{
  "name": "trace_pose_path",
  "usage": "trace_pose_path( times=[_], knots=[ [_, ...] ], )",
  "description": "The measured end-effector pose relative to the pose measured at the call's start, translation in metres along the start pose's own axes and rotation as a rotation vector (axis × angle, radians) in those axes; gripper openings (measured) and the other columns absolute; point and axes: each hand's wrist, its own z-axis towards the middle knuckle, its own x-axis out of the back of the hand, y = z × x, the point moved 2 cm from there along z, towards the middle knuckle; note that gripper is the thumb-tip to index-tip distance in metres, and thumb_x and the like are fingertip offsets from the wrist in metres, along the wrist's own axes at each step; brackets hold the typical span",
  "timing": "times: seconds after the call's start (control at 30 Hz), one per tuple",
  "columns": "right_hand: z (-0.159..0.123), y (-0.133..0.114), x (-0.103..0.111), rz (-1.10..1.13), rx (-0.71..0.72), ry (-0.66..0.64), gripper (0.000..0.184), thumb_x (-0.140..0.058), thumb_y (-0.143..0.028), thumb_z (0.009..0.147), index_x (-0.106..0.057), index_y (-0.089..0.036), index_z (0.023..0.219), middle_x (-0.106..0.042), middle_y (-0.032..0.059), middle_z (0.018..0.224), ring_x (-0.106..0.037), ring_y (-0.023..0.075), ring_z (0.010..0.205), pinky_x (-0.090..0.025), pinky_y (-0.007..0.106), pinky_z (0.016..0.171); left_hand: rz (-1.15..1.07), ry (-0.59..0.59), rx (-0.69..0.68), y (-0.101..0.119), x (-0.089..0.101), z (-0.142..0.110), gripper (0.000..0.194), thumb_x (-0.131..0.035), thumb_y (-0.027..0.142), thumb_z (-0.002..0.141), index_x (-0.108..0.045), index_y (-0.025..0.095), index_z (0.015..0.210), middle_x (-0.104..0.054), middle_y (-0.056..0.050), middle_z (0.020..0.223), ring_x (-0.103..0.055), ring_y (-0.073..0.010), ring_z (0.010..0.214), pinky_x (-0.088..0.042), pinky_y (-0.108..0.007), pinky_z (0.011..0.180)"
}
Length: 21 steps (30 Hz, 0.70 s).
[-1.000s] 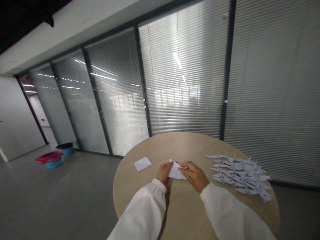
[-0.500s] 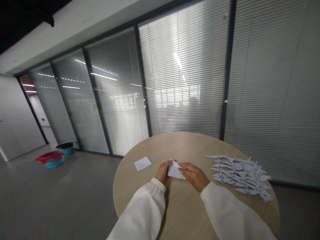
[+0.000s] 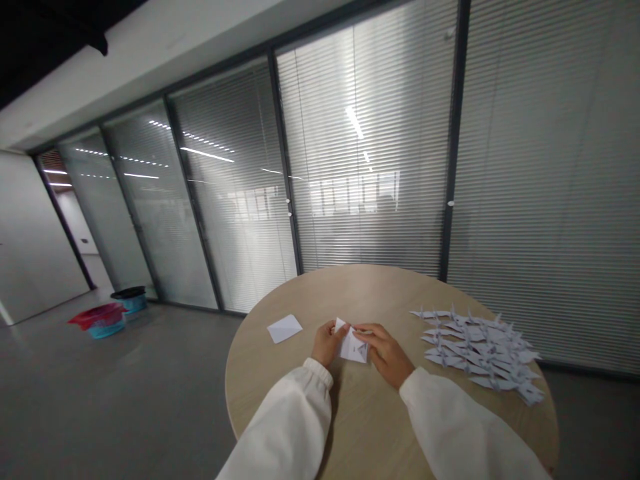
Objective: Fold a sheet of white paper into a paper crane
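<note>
Folded paper [image 3: 353,350] was low mid-frame, held by the left hand [image 3: 326,344] and right hand [image 3: 387,355]. It looked like folding time; the next crease seemed to need matched edges. Paper cranes [image 3: 493,333] lay lower right on the counter [image 3: 370,287].

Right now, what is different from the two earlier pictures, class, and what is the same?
The right hand has shifted its fingers toward the far edge of the small folded white paper, uncovering a dark-marked patch near its right side. The left hand keeps hold. The loose flat white paper and the spread of folded white paper cranes stayed put.
</note>
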Motion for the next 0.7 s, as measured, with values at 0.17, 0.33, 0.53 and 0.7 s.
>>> trace_pose_path(
  times=[0.17, 0.33, 0.53, 0.7],
  knots=[
    [0.0, 0.022, -0.004, 0.321, -0.482, 0.092, 0.031, -0.047, -0.037, 0.079, -0.058, -0.015, 0.097, -0.062, 0.0083, 0.091, -0.057, 0.0194, 0.084, -0.045, 0.033, 0.076, 0.046, -0.064, -0.042, 0.006, -0.007, -0.004, 0.034, -0.069, 0.042, 0.058, -0.059, 0.011, 0.067, -0.062, -0.004, 0.059, -0.056, -0.0128, 0.05, -0.041, -0.021, 0.049],
    [0.0, 0.024, -0.009, 0.525, -0.53, -0.071, 0.038, -0.052, -0.047, 0.073, -0.063, -0.012, 0.076, -0.063, 0.004, 0.072, -0.057, 0.0173, 0.069, -0.042, 0.027, 0.065, 0.047, -0.147, -0.053, 0.007, -0.012, -0.009, 0.035, -0.067, 0.043, 0.062, -0.06, 0.011, 0.072, -0.063, -0.005, 0.063, -0.056, -0.0123, 0.052, -0.041, -0.021, 0.05],
    [0.0, 0.018, -0.007, 0.51, -0.578, -0.105, 0.044, -0.056, -0.055, 0.067, -0.064, -0.012, 0.07, -0.061, 0.0017, 0.062, -0.055, 0.0158, 0.062, -0.041, 0.025, 0.058, 0.059, -0.167, -0.047, 0.006, -0.014, -0.011, 0.038, -0.067, 0.046, 0.061, -0.061, 0.01, 0.073, -0.065, -0.007, 0.067, -0.057, -0.0132, 0.053, -0.042, -0.022, 0.05],
    [-0.001, 0.019, -0.009, 0.54, -0.605, -0.106, 0.044, -0.058, -0.055, 0.064, -0.064, -0.012, 0.066, -0.06, 0.0008, 0.059, -0.055, 0.0147, 0.058, -0.042, 0.025, 0.056, 0.066, -0.162, -0.047, 0.006, -0.015, -0.012, 0.037, -0.067, 0.045, 0.061, -0.062, 0.009, 0.072, -0.066, -0.008, 0.068, -0.059, -0.0147, 0.055, -0.043, -0.023, 0.052]
  ],
)
